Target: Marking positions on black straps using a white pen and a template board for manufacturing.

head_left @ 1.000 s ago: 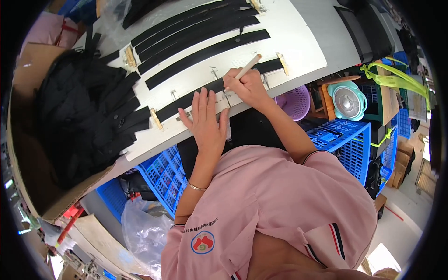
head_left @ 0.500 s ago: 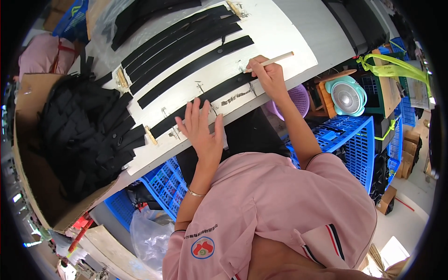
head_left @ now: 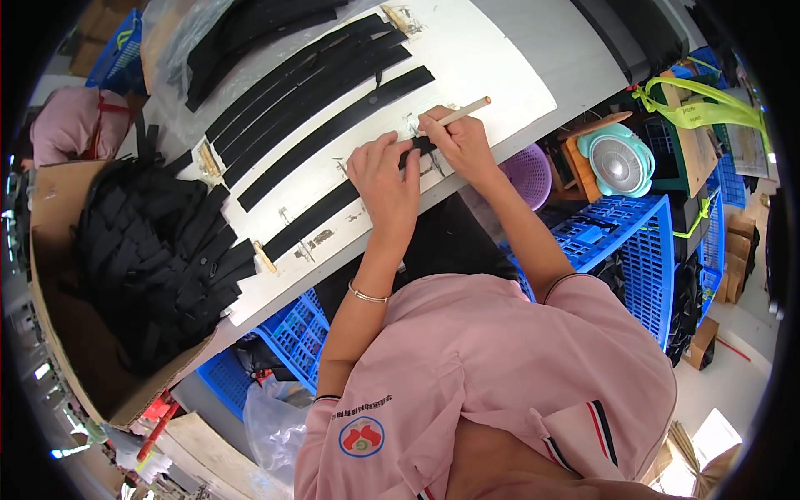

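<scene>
My right hand (head_left: 461, 148) grips a light-coloured pencil (head_left: 468, 110), its back end pointing up and to the right; the tip is hidden behind my fingers. Under both hands lies a black fabric strip (head_left: 321, 215) along the near edge of a white board (head_left: 508, 79). My left hand (head_left: 385, 175) rests on this strip beside the right hand, fingers stretched out and the thumb apart. Small marks are drawn along the strip's edges on the board. Farther back lie several parallel black strips (head_left: 342, 127).
At the left, a cardboard box (head_left: 62, 187) holds a heap of black strips (head_left: 150, 258). More black pieces (head_left: 242, 50) lie on clear plastic at the back. Right of the table are a purple basket (head_left: 529, 177), a turquoise fan (head_left: 618, 162) and blue crates (head_left: 642, 250). Another person (head_left: 79, 125) sits far left.
My left hand has slid right along the strip, closer to my right hand. The right hand, still on the pencil, has shifted slightly left. The whole view has moved a little.
</scene>
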### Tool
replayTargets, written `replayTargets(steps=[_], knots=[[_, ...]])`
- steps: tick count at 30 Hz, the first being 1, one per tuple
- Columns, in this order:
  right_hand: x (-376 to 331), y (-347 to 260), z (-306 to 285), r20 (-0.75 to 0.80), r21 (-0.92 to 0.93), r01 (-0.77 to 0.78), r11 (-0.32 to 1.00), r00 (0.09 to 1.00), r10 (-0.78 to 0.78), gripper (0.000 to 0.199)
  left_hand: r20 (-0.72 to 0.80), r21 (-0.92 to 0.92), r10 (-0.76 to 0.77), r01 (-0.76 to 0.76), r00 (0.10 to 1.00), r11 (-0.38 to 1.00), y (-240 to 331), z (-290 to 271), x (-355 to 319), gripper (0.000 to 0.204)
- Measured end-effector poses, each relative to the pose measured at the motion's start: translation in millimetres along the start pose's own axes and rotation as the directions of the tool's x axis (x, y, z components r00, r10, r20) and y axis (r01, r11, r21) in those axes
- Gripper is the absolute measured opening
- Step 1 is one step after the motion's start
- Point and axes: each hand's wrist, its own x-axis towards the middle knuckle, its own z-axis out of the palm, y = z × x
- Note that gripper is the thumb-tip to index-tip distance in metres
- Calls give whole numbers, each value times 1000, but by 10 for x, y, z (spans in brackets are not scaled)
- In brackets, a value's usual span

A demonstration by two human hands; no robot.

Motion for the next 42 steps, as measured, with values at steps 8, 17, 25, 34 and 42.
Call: replayTargets(steps=[8,17,25,34,42], knots=[[-21,19,-26,15,89,11,996,1000,-13,26,-2,46,11,-11,1000,999,-25,7,19,16],[36,66,-6,58,-209,168,963,986,-159,25,-10,33,68,-68,998,997,-31,-25,30,16],[-108,45,-70,-84,246,25,969,996,-5,27,363,221,-52,-32,930,975,-22,-393,-366,54],[-40,12,-34,-104,213,52,976,994,-31,25,304,297,11,-106,952,949,-727,-276,797,59],[-106,129,15,-86,248,-12,969,996,34,23,212,176,-7,-31,977,984,-668,-691,306,50]])
